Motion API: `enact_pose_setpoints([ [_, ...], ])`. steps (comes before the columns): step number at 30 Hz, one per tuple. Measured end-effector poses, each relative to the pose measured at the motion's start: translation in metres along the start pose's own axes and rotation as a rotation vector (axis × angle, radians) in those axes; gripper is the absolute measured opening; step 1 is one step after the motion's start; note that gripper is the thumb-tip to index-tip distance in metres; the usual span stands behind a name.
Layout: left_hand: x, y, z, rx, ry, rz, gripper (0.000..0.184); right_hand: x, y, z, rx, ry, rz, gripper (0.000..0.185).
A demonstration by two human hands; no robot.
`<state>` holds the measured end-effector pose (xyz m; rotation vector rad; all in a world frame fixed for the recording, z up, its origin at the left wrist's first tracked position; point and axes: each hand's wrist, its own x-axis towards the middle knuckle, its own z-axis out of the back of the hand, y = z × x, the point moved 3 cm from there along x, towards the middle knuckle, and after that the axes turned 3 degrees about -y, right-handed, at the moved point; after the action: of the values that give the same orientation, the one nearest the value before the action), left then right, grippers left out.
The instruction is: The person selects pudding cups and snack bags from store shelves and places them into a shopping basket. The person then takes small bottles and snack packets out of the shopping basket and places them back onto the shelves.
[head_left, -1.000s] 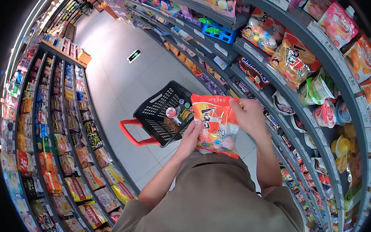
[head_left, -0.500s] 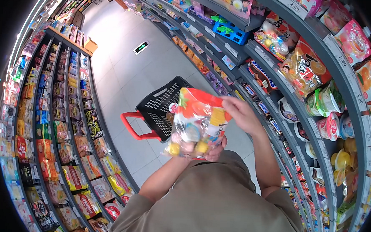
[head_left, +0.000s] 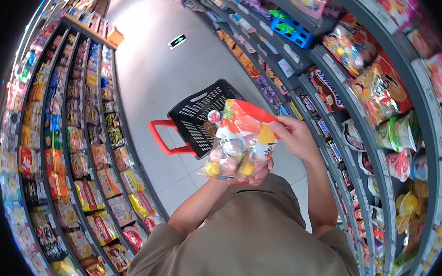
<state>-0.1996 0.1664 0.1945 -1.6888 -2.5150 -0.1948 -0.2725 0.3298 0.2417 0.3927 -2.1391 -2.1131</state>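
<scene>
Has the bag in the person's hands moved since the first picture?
Yes. Measured against the green-arrow floor sign, the bag has shifted left in the view, now covering more of the black basket.

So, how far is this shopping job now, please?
Done, it seems: at least one item already lies in the black shopping basket. In hand: the snack bag, right hand at its top corner, left hand at its bottom. Left: probably a decision on this bag, which is not in the basket. Whether more is wanted, I cannot tell.
</scene>
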Motion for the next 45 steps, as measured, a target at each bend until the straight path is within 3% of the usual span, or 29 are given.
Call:
enact_pose_setpoints([
  [2,-0.022,-0.012,0.013,0.082,-0.194,-0.148,0.06,0.009,-0.021,0.003,-0.113,-0.172,0.088,0.036],
  [3,-0.036,-0.016,0.026,0.139,-0.338,-0.228,0.059,0.011,-0.026,0.002,-0.111,-0.135,0.087,0.036],
  [5,-0.068,-0.021,0.049,0.258,-0.668,-0.353,0.059,0.01,-0.041,0.005,-0.125,-0.272,-0.171,0.047],
  [6,-0.081,-0.023,0.056,0.326,-0.815,-0.379,0.059,0.011,-0.041,0.002,-0.134,-0.244,-0.175,0.047],
  [8,-0.097,-0.027,0.064,0.5,-1.009,-0.373,0.058,0.01,-0.048,-0.007,-0.139,-0.077,-0.522,0.07],
  [9,-0.092,-0.035,0.041,0.675,-1.071,-0.379,0.061,0.014,-0.05,-0.012,-0.152,-0.065,-0.53,0.07],
  [11,-0.105,-0.045,0.058,0.738,-1.151,-0.252,0.067,0.018,-0.056,-0.032,-0.112,0.168,-0.73,0.086],
  [12,-0.112,-0.05,0.064,0.726,-1.142,-0.257,0.067,0.021,-0.055,-0.039,-0.125,0.167,-0.738,0.086],
  [14,-0.124,-0.063,0.065,1.07,-1.197,-0.148,0.061,0.025,-0.053,-0.056,-0.067,0.124,-0.854,0.088],
  [15,-0.128,-0.067,0.061,1.051,-1.185,-0.158,0.061,0.026,-0.059,-0.062,-0.087,0.121,-0.866,0.088],
  [17,-0.141,-0.083,0.049,1.274,-1.253,-0.07,0.064,0.036,-0.07,-0.079,0.046,0.102,-0.867,0.083],
  [18,-0.15,-0.092,0.049,1.346,-1.261,-0.04,0.063,0.041,-0.066,-0.09,0.094,0.023,-0.871,0.065],
  [19,-0.157,-0.1,0.046,1.321,-1.262,-0.056,0.063,0.048,-0.065,-0.097,0.072,0.031,-0.885,0.065],
  [21,-0.174,-0.115,0.038,1.504,-1.281,-0.114,0.061,0.06,-0.06,-0.116,-0.333,0.392,-0.783,0.042],
  [22,-0.184,-0.121,0.04,1.487,-1.278,-0.123,0.061,0.065,-0.059,-0.127,-0.253,0.347,-0.806,0.03],
  [27,-0.233,-0.153,0.054,1.314,-1.278,-0.082,0.059,0.096,-0.069,-0.171,-0.336,0.308,-0.78,0.031],
  [29,-0.252,-0.167,0.055,1.346,-1.297,-0.172,0.05,0.11,-0.094,-0.181,-0.398,0.341,-0.637,0.032],
  [31,-0.281,-0.189,0.049,1.573,-1.365,-0.648,0.042,0.127,-0.104,-0.199,-0.528,0.337,-0.588,0.032],
  [32,-0.3,-0.197,0.045,1.608,-1.457,-0.728,0.037,0.136,-0.111,-0.206,-0.655,0.338,-0.535,0.032],
  [35,-0.362,-0.217,0.028,1.7,-1.746,-0.912,0.028,0.171,-0.186,-0.204,-0.859,0.31,-0.518,0.027],
  [36,-0.382,-0.222,0.026,1.768,-1.85,-0.876,0.033,0.183,-0.208,-0.208,-0.858,0.319,-0.527,0.027],
  [38,-0.4,-0.227,0.028,1.822,-1.972,-0.813,0.038,0.202,-0.257,-0.216,-0.506,0.086,-0.668,0.026],
  [40,-0.411,-0.229,0.039,1.764,-2.245,-0.685,0.057,0.223,-0.311,-0.223,-0.444,0.036,-0.714,0.026],
  [43,-0.408,-0.22,0.082,1.497,-2.162,-0.631,0.071,0.254,-0.407,-0.232,-0.311,-0.044,-0.828,0.026],
  [45,-0.399,-0.216,0.097,1.503,-2.163,-0.714,0.065,0.268,-0.467,-0.24,-0.139,-0.173,-0.926,0.026],
])
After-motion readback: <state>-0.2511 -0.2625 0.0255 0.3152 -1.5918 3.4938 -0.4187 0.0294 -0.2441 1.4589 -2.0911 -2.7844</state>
